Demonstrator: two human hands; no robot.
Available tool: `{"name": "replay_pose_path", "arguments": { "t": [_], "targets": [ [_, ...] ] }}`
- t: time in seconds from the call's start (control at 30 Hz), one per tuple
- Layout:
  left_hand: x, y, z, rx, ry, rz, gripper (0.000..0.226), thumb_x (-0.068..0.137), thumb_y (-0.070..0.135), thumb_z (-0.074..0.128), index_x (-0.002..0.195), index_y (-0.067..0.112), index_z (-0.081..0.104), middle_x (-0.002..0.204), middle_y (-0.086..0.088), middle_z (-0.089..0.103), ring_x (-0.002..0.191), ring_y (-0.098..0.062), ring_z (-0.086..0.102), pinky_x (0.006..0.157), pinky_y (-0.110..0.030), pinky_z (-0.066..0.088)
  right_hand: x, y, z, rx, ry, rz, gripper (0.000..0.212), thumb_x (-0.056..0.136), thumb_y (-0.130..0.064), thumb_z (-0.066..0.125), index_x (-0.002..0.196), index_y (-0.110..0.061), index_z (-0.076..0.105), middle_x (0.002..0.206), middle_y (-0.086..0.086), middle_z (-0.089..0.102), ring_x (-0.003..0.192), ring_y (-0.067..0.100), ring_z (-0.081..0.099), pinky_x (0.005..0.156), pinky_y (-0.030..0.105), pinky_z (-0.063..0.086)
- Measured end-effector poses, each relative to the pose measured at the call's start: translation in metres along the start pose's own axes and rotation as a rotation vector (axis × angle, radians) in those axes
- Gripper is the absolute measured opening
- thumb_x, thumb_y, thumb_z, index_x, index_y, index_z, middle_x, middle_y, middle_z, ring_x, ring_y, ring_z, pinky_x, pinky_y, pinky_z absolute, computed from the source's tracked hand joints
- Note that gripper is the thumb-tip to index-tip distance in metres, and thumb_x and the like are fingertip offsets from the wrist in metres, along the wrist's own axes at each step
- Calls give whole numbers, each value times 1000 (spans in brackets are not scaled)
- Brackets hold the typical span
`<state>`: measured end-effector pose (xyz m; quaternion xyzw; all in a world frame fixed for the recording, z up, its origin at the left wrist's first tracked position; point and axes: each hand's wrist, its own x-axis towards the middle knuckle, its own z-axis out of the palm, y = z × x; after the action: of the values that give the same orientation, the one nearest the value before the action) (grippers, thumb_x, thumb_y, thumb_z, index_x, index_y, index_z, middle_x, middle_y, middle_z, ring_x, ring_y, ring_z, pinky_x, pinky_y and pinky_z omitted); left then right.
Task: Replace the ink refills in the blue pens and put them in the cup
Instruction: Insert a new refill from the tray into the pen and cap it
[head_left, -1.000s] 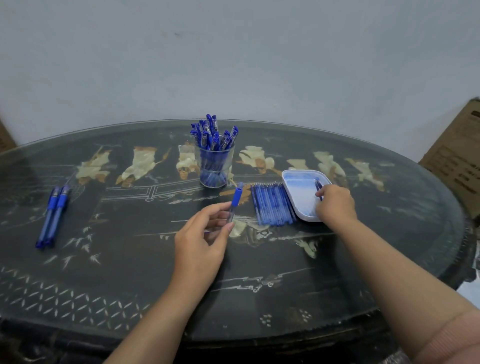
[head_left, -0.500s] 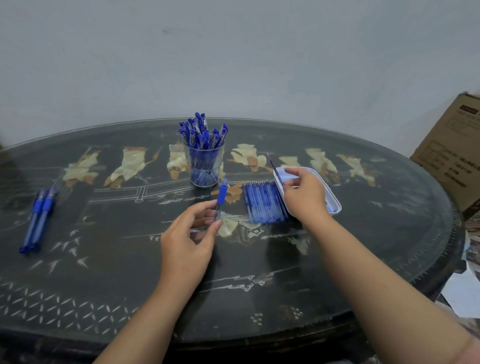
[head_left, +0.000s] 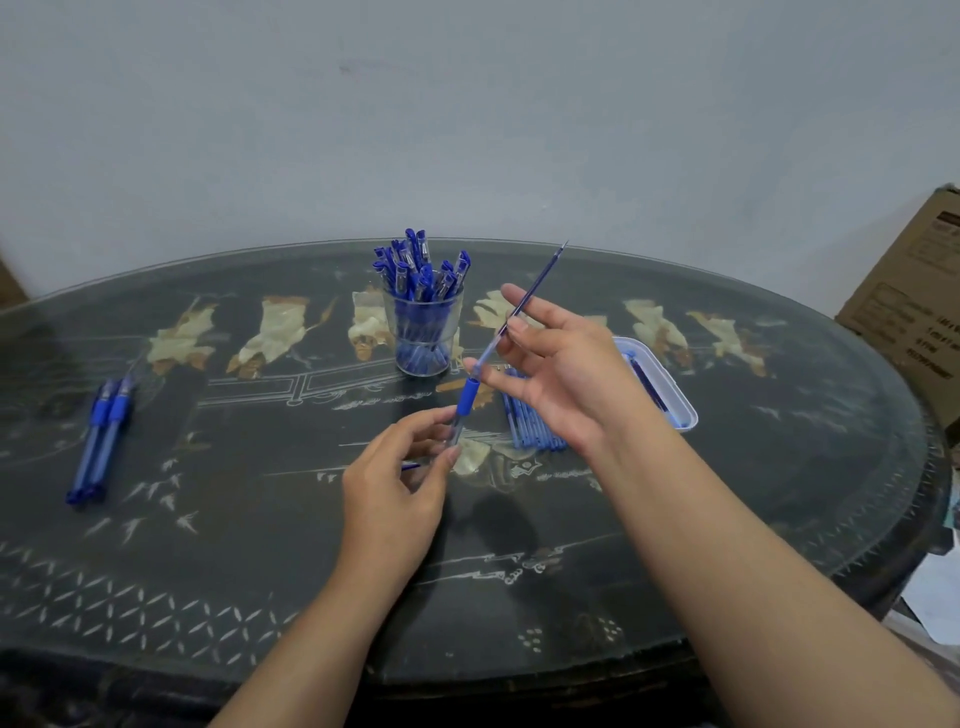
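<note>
My left hand (head_left: 397, 480) pinches a clear pen barrel (head_left: 464, 408) with a blue grip, tilted up toward the right. My right hand (head_left: 563, 371) pinches a thin blue ink refill (head_left: 535, 288) between thumb and fingers; its lower end meets the barrel's open top and its tip points up and to the right. Behind them a glass cup (head_left: 422, 335) holds several blue pens. A row of blue refills (head_left: 530, 421) lies on the table, partly hidden by my right hand.
A white tray (head_left: 667, 387) with a refill in it lies right of the row. Two blue pens (head_left: 101, 436) rest at the table's left. The dark oval table (head_left: 260, 519) has a glass top. A cardboard box (head_left: 914, 306) stands at the right.
My right hand left the white tray with a refill and brought it over to the barrel in my left hand. My left hand stayed nearly in place.
</note>
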<state>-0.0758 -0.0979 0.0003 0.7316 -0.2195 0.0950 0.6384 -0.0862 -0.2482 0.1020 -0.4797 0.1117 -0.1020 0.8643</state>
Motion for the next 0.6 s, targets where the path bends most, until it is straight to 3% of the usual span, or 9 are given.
{"name": "replay_pose_path", "arguments": {
  "t": [0.33, 0.5, 0.6],
  "targets": [
    [-1, 2, 0, 25, -4, 20, 44, 80, -5, 73, 105, 31, 68, 91, 9, 67, 83, 0, 64, 68, -4, 46, 0, 6, -2, -127, 31, -111, 30, 98, 9, 47, 108, -11, 67, 97, 12, 46, 86, 19, 53, 73, 44, 61],
    [-1, 0, 0, 45, -4, 48, 44, 79, -5, 74, 107, 28, 69, 92, 9, 67, 84, 0, 64, 68, -4, 45, -2, 5, -1, -367, 50, -244, 32, 99, 8, 44, 111, -12, 66, 97, 7, 48, 90, 14, 56, 76, 43, 62],
    [-1, 0, -1, 66, -9, 62, 43, 80, -5, 73, 109, 27, 69, 92, 10, 67, 85, -1, 64, 68, -4, 45, -1, 6, -1, -533, 16, -290, 33, 98, 9, 46, 110, -15, 66, 92, 3, 51, 86, 11, 57, 74, 33, 61]
  ]
}}
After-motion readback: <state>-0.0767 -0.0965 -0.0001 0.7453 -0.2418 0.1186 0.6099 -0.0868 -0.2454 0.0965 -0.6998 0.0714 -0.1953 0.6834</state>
